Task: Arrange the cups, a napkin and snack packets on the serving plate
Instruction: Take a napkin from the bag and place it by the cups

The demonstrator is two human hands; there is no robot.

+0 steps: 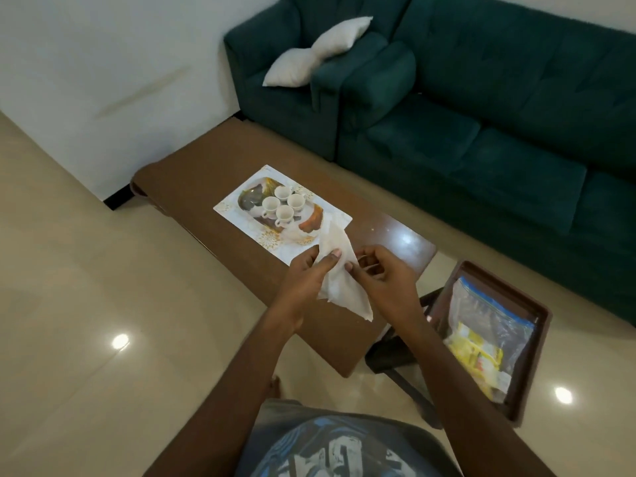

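Several small white cups (283, 203) stand grouped on a patterned serving plate (311, 223), which rests on a white floral mat (230, 206) on the brown table. A white paper napkin (339, 270) hangs in the air just in front of the plate. My left hand (309, 270) pinches its left side with the thumb on top. My right hand (382, 273) grips its right edge. A clear zip bag of yellow snack packets (481, 342) lies on a brown tray at the right.
The long brown coffee table (206, 160) runs from far left to near right. A dark green sofa (481, 115) with a white cushion (316, 53) stands behind it. The brown tray (526, 370) sits on a dark stool beside the table's near end. Glossy tiled floor surrounds everything.
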